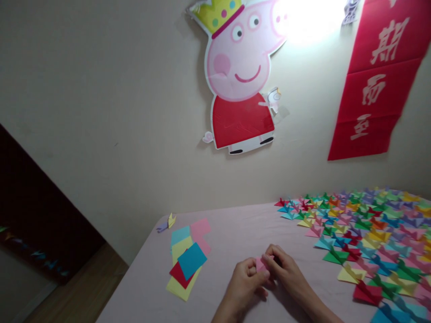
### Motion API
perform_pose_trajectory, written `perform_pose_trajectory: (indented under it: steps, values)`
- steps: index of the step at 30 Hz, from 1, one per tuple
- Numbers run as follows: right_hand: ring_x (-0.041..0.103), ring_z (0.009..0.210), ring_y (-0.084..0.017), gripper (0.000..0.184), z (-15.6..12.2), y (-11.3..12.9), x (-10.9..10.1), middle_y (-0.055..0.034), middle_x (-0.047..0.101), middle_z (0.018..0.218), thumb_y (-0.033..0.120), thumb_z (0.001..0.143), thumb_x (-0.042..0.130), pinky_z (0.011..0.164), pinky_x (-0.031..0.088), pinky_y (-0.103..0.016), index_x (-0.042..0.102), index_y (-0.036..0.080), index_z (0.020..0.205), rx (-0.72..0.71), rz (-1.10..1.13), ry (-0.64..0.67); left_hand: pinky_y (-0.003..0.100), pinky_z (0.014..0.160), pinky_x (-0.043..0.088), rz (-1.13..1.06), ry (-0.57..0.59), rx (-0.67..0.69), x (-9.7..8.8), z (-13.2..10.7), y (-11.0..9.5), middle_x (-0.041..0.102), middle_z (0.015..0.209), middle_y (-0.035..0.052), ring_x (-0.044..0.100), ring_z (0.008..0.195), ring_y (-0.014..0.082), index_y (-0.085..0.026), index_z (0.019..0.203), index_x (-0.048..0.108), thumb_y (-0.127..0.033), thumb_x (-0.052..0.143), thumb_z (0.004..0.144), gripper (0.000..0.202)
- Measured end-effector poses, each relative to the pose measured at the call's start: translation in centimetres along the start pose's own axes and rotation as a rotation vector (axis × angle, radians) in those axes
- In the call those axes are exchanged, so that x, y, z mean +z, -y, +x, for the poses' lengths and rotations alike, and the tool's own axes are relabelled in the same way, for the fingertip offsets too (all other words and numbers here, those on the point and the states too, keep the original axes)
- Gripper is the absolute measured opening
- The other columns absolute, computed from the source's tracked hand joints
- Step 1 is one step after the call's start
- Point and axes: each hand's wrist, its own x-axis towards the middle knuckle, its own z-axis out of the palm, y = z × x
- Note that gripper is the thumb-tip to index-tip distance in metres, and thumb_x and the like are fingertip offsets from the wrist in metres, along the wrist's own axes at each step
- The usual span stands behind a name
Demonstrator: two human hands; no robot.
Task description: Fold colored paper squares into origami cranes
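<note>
A small folded piece of pink paper (pixel 260 264) is held between my two hands, just above the cloth-covered surface. My left hand (pixel 247 278) grips its left and lower side, thumb across the front. At the upper right edge, my right hand (pixel 282 264) pinches the same paper with thumb and curled fingers. The fingers hide part of the paper, so its full folded shape cannot be made out. To the left lie loose flat paper sheets, among them a blue sheet (pixel 192 260), a red sheet (pixel 181 274) and a pink sheet (pixel 200 227).
Many folded paper cranes (pixel 367 292) in mixed colours spread over the right side of the pale pink cloth (pixel 141 278). A yellow folded paper piece (pixel 171 220) and a purple one (pixel 162 227) sit at the far left corner. The wall stands behind.
</note>
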Motion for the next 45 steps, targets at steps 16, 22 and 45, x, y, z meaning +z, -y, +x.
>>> perform_pose_trajectory:
  steps: [16, 22, 45]
  values:
    - [0.049, 0.056, -0.016, 0.035, 0.0, -0.1, 0.0, 0.0043, 0.049, 0.058, 0.052, 0.084, 0.054, 0.057, 0.04, -0.029, 0.051, 0.023, 0.064, -0.005, 0.047, -0.035, 0.025, 0.057, 0.049, -0.064, 0.034, -0.025, -0.7, -0.4, -0.7, 0.073, 0.095, 0.0184, 0.069, 0.081, 0.0243, -0.008, 0.097, 0.069, -0.048, 0.071, 0.07, 0.048]
    - [0.049, 0.055, -0.015, 0.034, -0.1, 0.0, 0.2, 0.0043, 0.049, 0.059, 0.05, 0.084, 0.055, 0.055, 0.04, -0.028, 0.052, 0.022, 0.065, -0.019, 0.039, -0.067, 0.025, 0.053, 0.046, -0.001, -0.039, 0.012, -0.8, 0.4, 1.1, 0.073, 0.088, 0.0193, 0.068, 0.069, 0.0221, -0.006, 0.097, 0.068, -0.071, 0.063, 0.076, 0.069]
    - [0.05, 0.062, -0.018, 0.04, 0.0, 0.6, 0.1, 0.001, 0.052, 0.061, 0.055, 0.084, 0.053, 0.06, 0.042, -0.03, 0.053, 0.023, 0.06, -0.054, -0.002, -0.055, 0.022, 0.045, 0.04, 0.042, -0.169, 0.0, 0.3, 0.2, 0.9, 0.072, 0.073, 0.0118, 0.057, 0.049, 0.0128, -0.009, 0.086, 0.066, -0.071, 0.072, 0.064, 0.065]
